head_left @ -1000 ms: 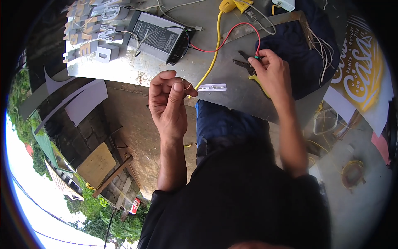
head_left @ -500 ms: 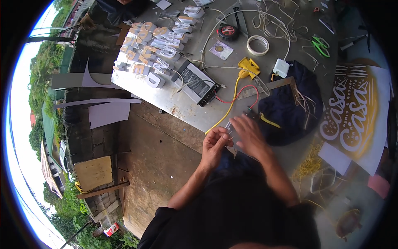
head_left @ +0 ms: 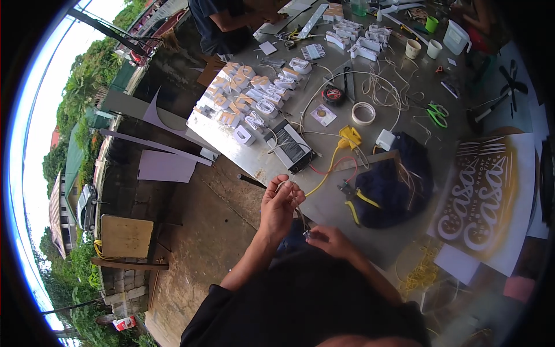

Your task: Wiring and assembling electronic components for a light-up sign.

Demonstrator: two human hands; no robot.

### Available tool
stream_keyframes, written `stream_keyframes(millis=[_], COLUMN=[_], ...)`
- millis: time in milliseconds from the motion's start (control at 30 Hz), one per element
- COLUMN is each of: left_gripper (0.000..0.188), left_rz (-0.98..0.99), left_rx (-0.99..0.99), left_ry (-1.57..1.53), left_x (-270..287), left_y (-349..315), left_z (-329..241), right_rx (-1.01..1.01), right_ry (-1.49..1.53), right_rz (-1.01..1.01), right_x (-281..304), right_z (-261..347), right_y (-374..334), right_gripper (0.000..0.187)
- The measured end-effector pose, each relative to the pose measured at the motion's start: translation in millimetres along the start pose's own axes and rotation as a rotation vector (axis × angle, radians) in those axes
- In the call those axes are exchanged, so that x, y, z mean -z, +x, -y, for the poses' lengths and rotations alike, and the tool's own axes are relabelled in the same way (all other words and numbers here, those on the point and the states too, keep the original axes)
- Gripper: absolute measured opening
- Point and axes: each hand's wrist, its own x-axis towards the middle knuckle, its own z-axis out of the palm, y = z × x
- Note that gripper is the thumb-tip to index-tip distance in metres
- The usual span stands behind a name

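Observation:
Over the table's near edge, my left hand [head_left: 279, 205] is raised with thumb and fingers pinched together on a thin wire [head_left: 300, 218]. The wire runs down from it toward my right hand [head_left: 330, 241], which is low against my dark shirt. My right fingertips are closed on the lower part of the wire, where a small shiny bit shows. Pliers with yellow handles [head_left: 366, 198] lie open-jawed beside a dark blue cloth [head_left: 393, 199]. Beyond my hands stands a black-and-silver power supply box [head_left: 288, 147] with red and yellow leads.
White block letters [head_left: 245, 135] stand in rows at the left of the metal table. Farther right are a yellow plug [head_left: 349, 139], a masking tape roll [head_left: 363, 113], a tape measure [head_left: 333, 95] and green-handled scissors [head_left: 437, 114]. Another person [head_left: 222, 23] leans over the far side.
My right hand has drawn back toward my body, leaving the pliers in plain sight. My left hand stays pinched. The view has tilted up, bringing the far end of the table and another person into sight.

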Motion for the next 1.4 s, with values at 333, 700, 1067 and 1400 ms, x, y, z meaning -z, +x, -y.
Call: stream_keyframes(millis=[333, 700, 1067, 1400], left_gripper=[0.012, 0.032, 0.021, 0.022], left_rz=[0.026, 0.512, 0.397, 0.369], left_rx=[0.115, 0.388, 0.206, 0.157], left_ry=[0.115, 0.370, 0.692, 0.868], left_x=[8, 24, 40, 33], left_y=[56, 108, 202, 263], left_z=[-7, -54, -143, -187], right_rx=[-0.153, -0.117, -0.359, 0.222], right_ry=[0.415, 0.571, -0.153, -1.010], right_rz=[-0.193, -0.630, -0.692, -0.753], right_x=[13, 19, 32, 49], right_z=[35, 109, 135, 158], right_y=[12, 118, 214, 310], right_gripper=[0.011, 0.008, 0.025, 0.037])
